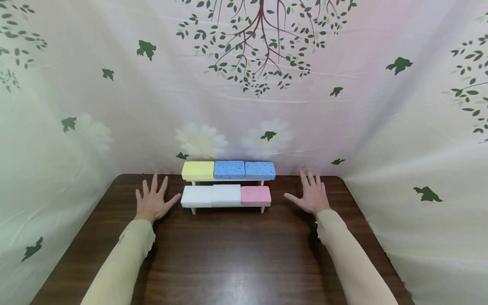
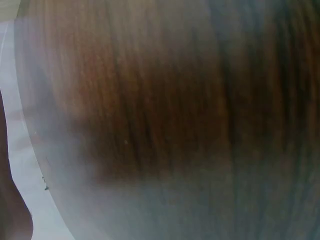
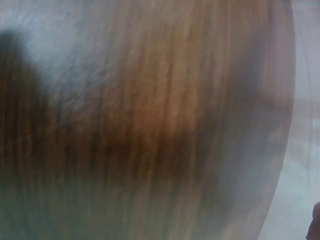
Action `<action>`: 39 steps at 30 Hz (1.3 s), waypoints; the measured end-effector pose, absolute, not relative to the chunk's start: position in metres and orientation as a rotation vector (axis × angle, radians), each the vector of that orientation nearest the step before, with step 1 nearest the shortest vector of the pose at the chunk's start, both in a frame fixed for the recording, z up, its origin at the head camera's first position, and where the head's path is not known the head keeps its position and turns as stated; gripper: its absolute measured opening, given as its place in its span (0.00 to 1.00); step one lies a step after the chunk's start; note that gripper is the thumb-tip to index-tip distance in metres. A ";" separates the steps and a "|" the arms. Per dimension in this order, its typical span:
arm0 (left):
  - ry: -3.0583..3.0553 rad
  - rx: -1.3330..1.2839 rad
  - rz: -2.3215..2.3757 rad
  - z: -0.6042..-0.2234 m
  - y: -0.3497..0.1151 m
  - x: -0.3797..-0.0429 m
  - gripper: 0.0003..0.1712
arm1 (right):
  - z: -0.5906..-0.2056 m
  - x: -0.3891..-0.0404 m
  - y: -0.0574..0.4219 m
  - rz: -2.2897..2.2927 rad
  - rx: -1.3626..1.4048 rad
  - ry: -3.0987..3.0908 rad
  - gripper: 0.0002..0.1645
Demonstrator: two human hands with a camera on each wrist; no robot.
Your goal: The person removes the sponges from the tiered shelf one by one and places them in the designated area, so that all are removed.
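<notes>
In the head view my left hand (image 1: 151, 204) is spread flat with palm down at the left, its thumb tip right beside the front row of blocks. My right hand (image 1: 312, 195) lies spread the same way on the right, apart from the blocks. Between them stand two low racks. The front rack (image 1: 228, 207) bears two white sponge-like blocks (image 1: 196, 196) and a pink one (image 1: 256, 195). On the back rack (image 1: 228, 180) sit a yellow block (image 1: 198, 170) and two speckled blue ones (image 1: 229, 169). Neither hand holds anything.
A dark brown wooden table (image 1: 228, 250) reaches back to a pale curtain (image 1: 236, 114) printed with leaves, birds and flowers, which also hangs along both sides. Both wrist views show mostly blurred tabletop (image 2: 165, 100) and its edge.
</notes>
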State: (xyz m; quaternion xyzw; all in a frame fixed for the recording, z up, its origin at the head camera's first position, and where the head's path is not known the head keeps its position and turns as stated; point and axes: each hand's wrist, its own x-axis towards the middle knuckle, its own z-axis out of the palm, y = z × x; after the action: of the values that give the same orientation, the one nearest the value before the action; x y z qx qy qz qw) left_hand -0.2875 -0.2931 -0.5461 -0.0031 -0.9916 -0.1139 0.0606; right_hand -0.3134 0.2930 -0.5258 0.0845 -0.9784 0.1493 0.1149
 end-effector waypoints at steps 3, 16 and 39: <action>-3.023 0.018 -0.431 -0.545 -0.294 -0.286 0.62 | -0.521 -0.314 0.289 0.527 0.296 -2.862 0.73; -2.893 0.128 -1.138 -0.545 -0.295 -0.278 0.55 | -0.499 -0.319 0.262 0.986 0.364 -2.885 0.70; -2.511 -0.226 -2.043 -0.541 -0.256 -0.271 0.42 | -0.469 -0.327 0.208 1.204 0.462 -2.849 0.71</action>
State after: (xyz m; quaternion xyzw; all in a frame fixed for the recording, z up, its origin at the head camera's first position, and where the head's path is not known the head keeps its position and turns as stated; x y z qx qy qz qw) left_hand -0.2710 -0.2562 -0.5409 -0.0696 -0.7727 -0.6288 -0.0518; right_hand -0.3271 0.2084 -0.4695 0.1478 -0.9110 0.3850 0.0072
